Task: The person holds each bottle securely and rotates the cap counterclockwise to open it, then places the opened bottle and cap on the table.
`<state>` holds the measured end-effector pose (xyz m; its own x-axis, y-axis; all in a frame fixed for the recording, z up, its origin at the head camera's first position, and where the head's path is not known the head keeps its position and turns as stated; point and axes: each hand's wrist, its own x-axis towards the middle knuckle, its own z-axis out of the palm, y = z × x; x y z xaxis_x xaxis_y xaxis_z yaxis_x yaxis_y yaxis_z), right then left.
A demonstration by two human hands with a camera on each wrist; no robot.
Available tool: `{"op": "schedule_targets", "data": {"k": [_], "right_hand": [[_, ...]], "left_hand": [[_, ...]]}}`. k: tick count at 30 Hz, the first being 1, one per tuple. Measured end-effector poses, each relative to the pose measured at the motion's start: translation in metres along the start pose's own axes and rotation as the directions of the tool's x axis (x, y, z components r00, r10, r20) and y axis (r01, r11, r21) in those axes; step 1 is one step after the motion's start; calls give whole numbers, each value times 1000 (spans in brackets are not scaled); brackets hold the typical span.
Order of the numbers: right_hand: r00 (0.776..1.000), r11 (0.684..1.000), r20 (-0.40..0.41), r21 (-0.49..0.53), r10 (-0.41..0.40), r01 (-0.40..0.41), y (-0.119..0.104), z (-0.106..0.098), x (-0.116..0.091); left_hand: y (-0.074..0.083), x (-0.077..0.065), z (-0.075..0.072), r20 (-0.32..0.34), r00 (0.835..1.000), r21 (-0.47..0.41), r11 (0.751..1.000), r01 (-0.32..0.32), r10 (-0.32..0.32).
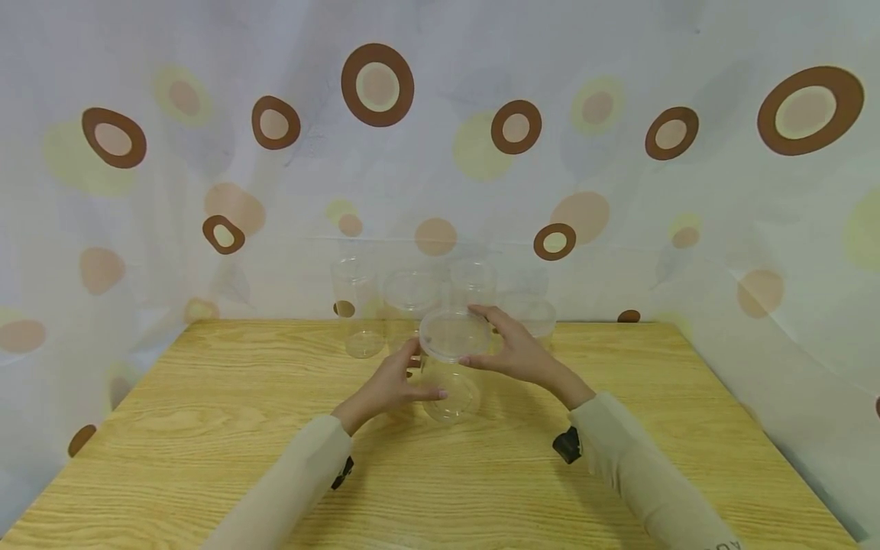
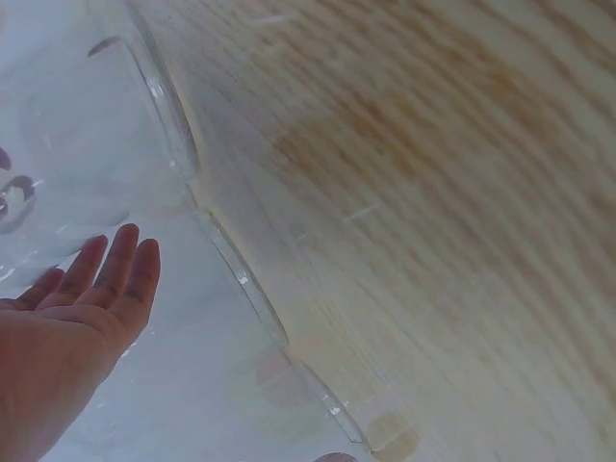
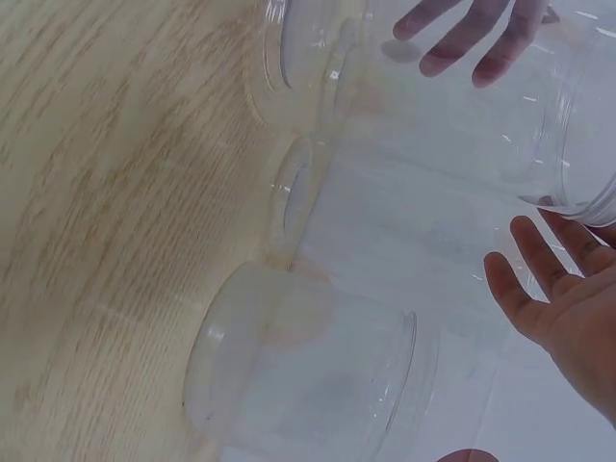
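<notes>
A clear jar (image 1: 450, 386) stands upright between both hands near the middle of the wooden table. My left hand (image 1: 389, 382) grips its lower side, thumb on the near side and fingers round the far left. Spanning the round clear top (image 1: 454, 334) is my right hand (image 1: 519, 353), its thumb at the near rim and fingers at the far rim. The right wrist view shows right fingertips (image 3: 539, 260) at the rim, with left fingers seen through the jar wall. Whether the top is a separate lid is hard to tell through the transparent plastic.
Behind the held jar stand several more clear jars: a tall one (image 1: 354, 305) at left, others (image 1: 411, 294) in the middle, and a wider short one (image 1: 539, 317) at right. A patterned cloth (image 1: 440, 176) hangs behind the table (image 1: 206, 428).
</notes>
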<state>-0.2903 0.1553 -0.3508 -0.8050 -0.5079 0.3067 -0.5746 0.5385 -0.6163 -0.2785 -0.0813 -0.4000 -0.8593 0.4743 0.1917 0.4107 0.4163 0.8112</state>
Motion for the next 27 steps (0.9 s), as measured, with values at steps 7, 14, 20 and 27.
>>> {"op": "schedule_targets", "data": {"k": [7,14,20,27], "right_hand": [[999,999,-37,40,9,-8,-3,2,-2],[995,998,-101,60,14,-8,-11,4,-4],[989,998,-148,59,6,3,-19,4,-4],[991,997,-136,79,7,4,-26,4,-6]], "left_hand": [[4,-1,2,-11,1000,-16,1000,-20,20],[9,-4,7,-75,995,-31,998,-62,60],[11,-6,11,-115,990,-63,995,-83,75],[13,-11,12,-125,991,-96,994,-55,43]]}}
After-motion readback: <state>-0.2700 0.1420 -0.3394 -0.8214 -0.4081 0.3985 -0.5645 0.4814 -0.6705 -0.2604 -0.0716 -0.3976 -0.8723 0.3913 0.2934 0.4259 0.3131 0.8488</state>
